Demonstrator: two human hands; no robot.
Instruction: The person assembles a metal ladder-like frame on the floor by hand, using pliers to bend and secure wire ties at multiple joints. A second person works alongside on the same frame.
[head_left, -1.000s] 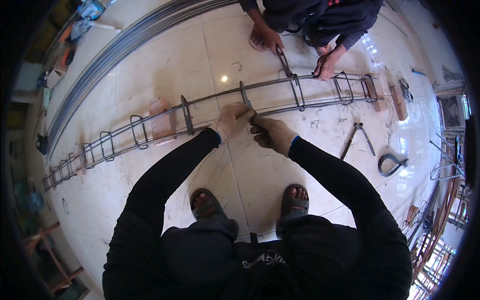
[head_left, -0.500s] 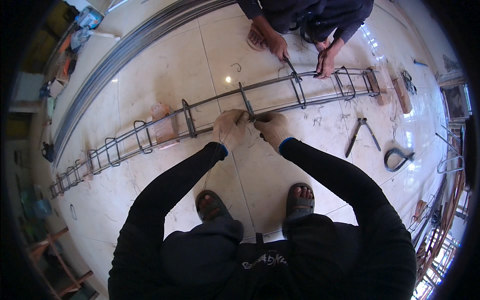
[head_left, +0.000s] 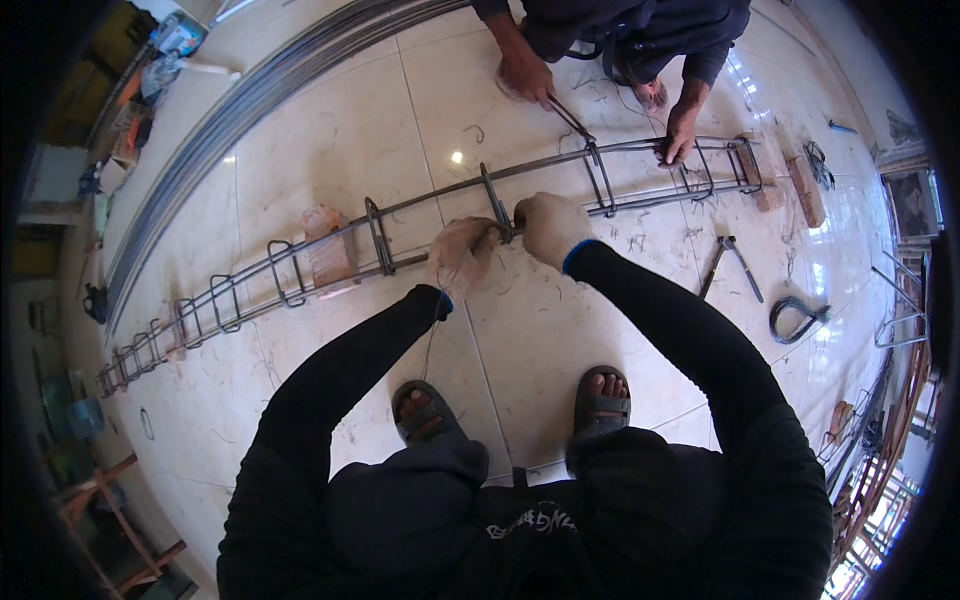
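A long rebar cage [head_left: 420,199] of thin bars and square stirrups runs across the tiled floor ahead of me. My left hand [head_left: 462,256], in a pale work glove, is closed with its fingertips at the lower corner of a stirrup [head_left: 495,200]. A thin tie wire [head_left: 430,345] trails below that hand past the wrist. My right hand [head_left: 556,230], gloved too, is curled just right of the same corner, over the near bar. What its fingers hold is hidden.
Opposite me, a person's hand [head_left: 527,76] works pincers [head_left: 572,119] on the cage; their other hand [head_left: 681,135] touches its far bar. Bricks [head_left: 328,245] prop the cage. Right lie more pincers [head_left: 728,262] and a wire coil [head_left: 797,318]. Long bars [head_left: 225,135] lie far left.
My right hand has risen slightly and moved right, away from my left, which stays at the stirrup corner. The other person's hands have shifted, one rightward along the cage, and the pincers' handles swung left.
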